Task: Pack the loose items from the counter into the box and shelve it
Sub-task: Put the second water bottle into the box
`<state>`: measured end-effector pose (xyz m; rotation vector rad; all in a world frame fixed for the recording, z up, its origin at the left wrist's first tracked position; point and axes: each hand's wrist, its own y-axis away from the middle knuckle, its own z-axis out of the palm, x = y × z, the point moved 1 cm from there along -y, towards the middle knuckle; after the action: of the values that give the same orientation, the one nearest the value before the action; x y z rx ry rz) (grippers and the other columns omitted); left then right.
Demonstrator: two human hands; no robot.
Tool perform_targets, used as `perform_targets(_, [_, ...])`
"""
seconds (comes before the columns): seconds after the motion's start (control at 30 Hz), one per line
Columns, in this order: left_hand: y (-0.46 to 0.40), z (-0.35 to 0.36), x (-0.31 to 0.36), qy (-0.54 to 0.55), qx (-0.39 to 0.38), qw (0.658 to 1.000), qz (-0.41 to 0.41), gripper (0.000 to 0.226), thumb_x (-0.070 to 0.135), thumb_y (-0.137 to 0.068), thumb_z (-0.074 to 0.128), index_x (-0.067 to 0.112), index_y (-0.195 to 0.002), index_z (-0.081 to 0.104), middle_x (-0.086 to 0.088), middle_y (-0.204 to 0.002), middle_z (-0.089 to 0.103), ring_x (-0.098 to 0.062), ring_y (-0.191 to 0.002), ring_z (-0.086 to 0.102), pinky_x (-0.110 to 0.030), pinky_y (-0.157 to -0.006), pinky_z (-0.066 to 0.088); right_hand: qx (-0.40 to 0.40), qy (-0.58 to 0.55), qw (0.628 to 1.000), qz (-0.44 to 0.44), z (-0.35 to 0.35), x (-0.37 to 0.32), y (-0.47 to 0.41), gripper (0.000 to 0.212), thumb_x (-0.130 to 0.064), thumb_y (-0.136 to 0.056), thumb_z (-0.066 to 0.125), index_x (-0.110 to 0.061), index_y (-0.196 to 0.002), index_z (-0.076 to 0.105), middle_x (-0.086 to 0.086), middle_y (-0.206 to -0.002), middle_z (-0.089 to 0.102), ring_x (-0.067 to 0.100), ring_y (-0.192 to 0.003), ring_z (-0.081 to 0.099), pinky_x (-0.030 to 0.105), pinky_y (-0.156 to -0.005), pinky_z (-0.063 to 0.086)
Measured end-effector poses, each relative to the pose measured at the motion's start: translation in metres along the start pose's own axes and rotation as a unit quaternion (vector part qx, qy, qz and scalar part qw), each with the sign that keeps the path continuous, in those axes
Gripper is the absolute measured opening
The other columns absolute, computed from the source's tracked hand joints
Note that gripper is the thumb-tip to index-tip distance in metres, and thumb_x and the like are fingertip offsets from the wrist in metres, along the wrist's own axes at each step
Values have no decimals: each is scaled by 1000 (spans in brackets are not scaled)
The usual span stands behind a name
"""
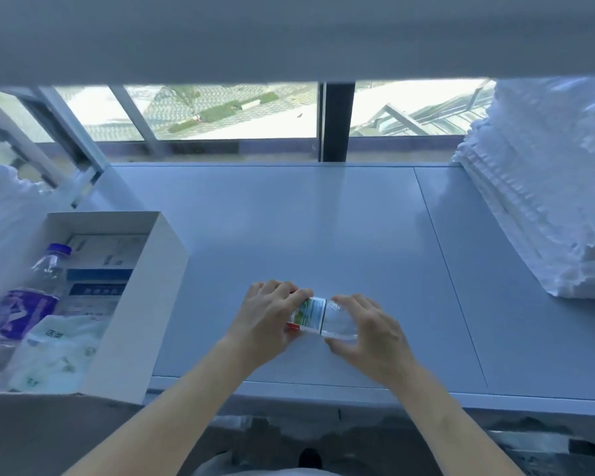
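A small clear water bottle [318,317] with a green, white and red label lies on its side on the pale counter [323,218], near the front edge. My left hand [265,321] grips its capped, labelled end. My right hand [368,333] curls around its clear base end. An open white box [158,269] stands at the left of the counter. Inside it lie a purple-labelled water bottle [24,297], blue and white cartons [97,280] and a white plastic packet [59,355].
A tall stack of white foam sheets [543,187] fills the right side of the counter. A white bag [4,207] sits left of the box. A window runs behind the counter, and a shelf underside [289,36] hangs above.
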<state>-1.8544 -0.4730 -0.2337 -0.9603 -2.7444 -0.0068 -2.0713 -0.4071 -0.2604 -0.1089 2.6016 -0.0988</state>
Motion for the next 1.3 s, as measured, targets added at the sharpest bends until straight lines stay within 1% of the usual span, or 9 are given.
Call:
perform_targets(0.2, [8, -49, -6, -42, 70, 996, 31, 61, 26, -79, 80, 33, -134, 54, 9, -128, 58, -21, -130, 50, -56, -120, 22, 5, -93, 996, 4, -30, -43, -3, 60, -55, -74, 75, -40, -128, 54, -23, -112, 57, 3, -99, 58, 22, -81, 50])
perform_targets(0.3, [12, -89, -19, -54, 89, 993, 53, 66, 22, -77, 81, 35, -135, 52, 11, -134, 53, -19, -140, 40, -59, -121, 19, -40, -193, 980, 3, -54, -77, -15, 45, -63, -76, 68, -48, -118, 61, -23, -95, 62, 3, -81, 61, 12, -66, 45])
perform_targets(0.37, [21, -111, -35, -57, 92, 993, 54, 66, 21, -79, 82, 38, -135, 50, 12, -139, 48, -18, -147, 31, -58, -122, 18, -112, -258, 960, 9, -63, -101, -29, 41, -63, -81, 64, -48, -119, 66, -11, -84, 69, 4, -62, 62, 19, -54, 47])
perform_targets(0.63, [76, -164, -111, -15, 97, 995, -20, 68, 16, -79, 86, 39, -133, 52, 10, -144, 45, -19, -152, 25, -61, -120, 22, -179, -264, 947, -41, -40, -196, -74, 36, -61, -87, 62, -46, -120, 67, -4, -84, 73, 31, -60, 68, 41, -54, 57])
perform_targets(0.7, [93, -174, -132, -20, 103, 994, -32, 69, 20, -75, 88, 36, -133, 55, 8, -138, 51, -20, -144, 37, -62, -115, 30, -180, -252, 949, -57, -28, -220, -82, 39, -58, -82, 69, -47, -120, 65, -5, -85, 72, 15, -56, 63, 36, -54, 56])
perform_targets(0.8, [111, -184, -151, -58, 130, 989, -48, 69, 35, -73, 88, 36, -134, 56, 9, -127, 57, -20, -123, 50, -53, -106, 39, -139, -140, 976, -96, -24, -244, -90, 56, -58, -73, 70, -48, -127, 56, -15, -105, 67, 3, -87, 63, 34, -78, 57])
perform_targets(1.03, [163, -203, -198, -57, 167, 976, -125, 61, 64, -70, 76, 43, -125, 58, 18, -96, 58, -11, -83, 57, -30, -73, 46, -95, 74, 971, -206, -13, -319, -136, 65, -42, -65, 71, -39, -128, 57, -18, -113, 64, 14, -101, 59, 37, -88, 47])
perform_targets(1.17, [186, -200, -211, 15, 211, 962, -174, 32, 48, -79, 73, 42, -110, 65, 21, -69, 60, 0, -58, 56, -21, -54, 46, -111, 175, 943, -260, 9, -348, -163, 49, -43, -63, 79, -38, -109, 66, -18, -90, 61, 13, -90, 59, 37, -86, 46])
perform_targets(1.3, [206, -193, -234, 93, 232, 942, -223, 30, 24, -86, 72, 36, -113, 72, 21, -79, 67, 0, -65, 63, -28, -62, 57, -145, 164, 943, -249, 10, -355, -184, 55, -43, -61, 84, -41, -114, 68, -23, -84, 53, 8, -82, 50, 31, -84, 41])
